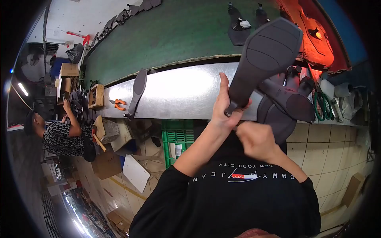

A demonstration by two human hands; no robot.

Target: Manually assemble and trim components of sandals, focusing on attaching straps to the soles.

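Note:
My left hand (227, 106) grips a dark shoe sole (266, 55) at its narrow heel end, thumb pointing up along the edge. The broad patterned underside faces me, above the metal bench (186, 93). Just below the heel, my right hand (256, 139) is curled closed and slightly blurred; whatever is in its fingers is hidden. More dark soles (283, 101) lie overlapping at the bench's right, partly behind the held one. Another dark sole (139, 85) rests alone on the left part of the bench.
Orange-handled pliers (118, 104) and a wooden box (96, 96) lie at left. A green belt (170, 39) beyond carries sandals (238, 29). Green-handled scissors (322, 106) sit right, near an orange-lit heater (316, 33). A co-worker (63, 137) works far left; a green crate (176, 137) stands below.

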